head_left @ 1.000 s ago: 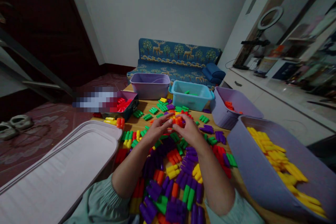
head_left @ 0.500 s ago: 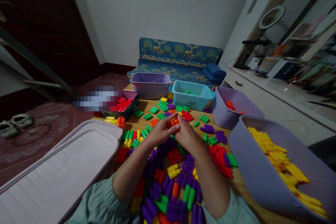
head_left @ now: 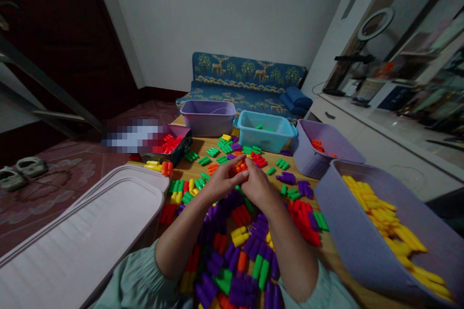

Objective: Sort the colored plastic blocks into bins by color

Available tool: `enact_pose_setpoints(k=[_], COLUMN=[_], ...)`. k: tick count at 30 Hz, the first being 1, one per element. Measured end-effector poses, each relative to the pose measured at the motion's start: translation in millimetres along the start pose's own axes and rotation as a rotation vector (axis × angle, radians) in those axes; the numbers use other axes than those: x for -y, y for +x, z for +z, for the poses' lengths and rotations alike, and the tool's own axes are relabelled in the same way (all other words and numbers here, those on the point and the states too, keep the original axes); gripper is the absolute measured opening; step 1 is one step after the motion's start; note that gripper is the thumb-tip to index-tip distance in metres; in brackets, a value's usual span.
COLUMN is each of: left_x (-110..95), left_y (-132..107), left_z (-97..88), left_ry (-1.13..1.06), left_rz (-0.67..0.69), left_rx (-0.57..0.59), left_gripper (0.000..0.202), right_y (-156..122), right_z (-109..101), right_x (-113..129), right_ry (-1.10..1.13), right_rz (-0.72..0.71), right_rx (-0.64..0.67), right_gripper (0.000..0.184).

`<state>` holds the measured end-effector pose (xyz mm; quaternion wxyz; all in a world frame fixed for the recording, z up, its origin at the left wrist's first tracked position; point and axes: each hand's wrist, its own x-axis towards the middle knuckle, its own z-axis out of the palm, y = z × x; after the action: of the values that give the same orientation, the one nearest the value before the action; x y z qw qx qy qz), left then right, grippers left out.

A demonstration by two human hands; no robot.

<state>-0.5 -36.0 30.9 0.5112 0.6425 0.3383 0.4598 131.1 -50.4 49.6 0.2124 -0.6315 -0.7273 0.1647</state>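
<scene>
My left hand (head_left: pixel 224 181) reaches over the block pile from the left, its index finger and thumb spread apart. My right hand (head_left: pixel 256 181) meets it from the right, and the fingertips touch or nearly touch. Most of my right fingers are hidden behind the back of that hand. Orange plastic blocks (head_left: pixel 239 169) show in the gap between both hands; whether they are gripped or lie on the table I cannot tell. Red blocks (head_left: pixel 258 159) lie just beyond. Under my forearms spread purple blocks (head_left: pixel 242 290), mixed with green, yellow, red and orange ones.
Yellow blocks fill part of a purple bin (head_left: pixel 331 217) at right. Behind it another purple bin (head_left: pixel 306 154) contains orange blocks. A blue bin (head_left: pixel 263 140) has green pieces; a further purple bin (head_left: pixel 208 125) stands beside it. Left are white lids (head_left: pixel 90 231) and a box (head_left: pixel 177 152) of red blocks.
</scene>
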Motion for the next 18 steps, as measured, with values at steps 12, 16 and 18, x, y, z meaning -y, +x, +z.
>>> enact_pose_setpoints(k=[12,16,18], left_x=[5.6,3.8,2.7], left_y=[0.2,-0.3,-0.2], left_z=[0.0,0.6,0.7], left_ry=[0.043,0.057,0.061], left_rz=[0.023,0.016,-0.002], left_rx=[-0.012,-0.033,-0.035], left_gripper=[0.055,0.058,0.059], right_y=[0.6,1.0,1.5], right_z=[1.4,3.1,4.2], right_x=[1.9,1.9,1.5], right_ry=[0.038,0.080,0.124], right_rz=[0.004,0.013,0.025], right_rx=[-0.031,-0.045,-0.075], right_gripper=[0.043,0.045,0.052])
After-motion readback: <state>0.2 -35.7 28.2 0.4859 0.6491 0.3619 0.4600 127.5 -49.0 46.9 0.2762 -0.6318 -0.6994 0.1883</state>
